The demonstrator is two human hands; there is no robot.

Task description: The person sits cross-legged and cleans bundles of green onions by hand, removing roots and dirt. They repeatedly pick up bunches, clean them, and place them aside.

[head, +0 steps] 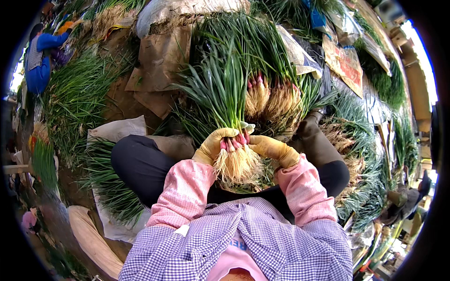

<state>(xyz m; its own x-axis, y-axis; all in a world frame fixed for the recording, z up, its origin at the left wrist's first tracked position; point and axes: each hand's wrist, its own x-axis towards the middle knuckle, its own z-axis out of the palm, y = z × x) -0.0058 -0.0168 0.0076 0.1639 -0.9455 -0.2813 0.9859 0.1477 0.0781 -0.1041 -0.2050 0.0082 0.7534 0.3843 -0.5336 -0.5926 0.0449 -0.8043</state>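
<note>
Both my hands wear yellow gloves and grip one bunch of green onions (pixel 233 140) with reddish-purple bulbs, between my bent knees. My left hand (pixel 216 142) is closed around the left side of the bunch, just at the bulbs. On the right side, my right hand (pixel 272 147) holds it, with fingers partly hidden behind the stalks. The pale roots hang towards me and the long leaves point away. Just beyond lie more bunches with trimmed-looking, bushy roots (pixel 281 102), their leaves spread on a green heap.
Loose green onions (pixel 77 95) cover the floor at left, others (pixel 355 147) lie at right. Brown cardboard (pixel 158 59) lies ahead. A white sack (pixel 119 128) is beside my left knee. A person in blue (pixel 42 59) sits at far left; another person (pixel 404 203) is at far right.
</note>
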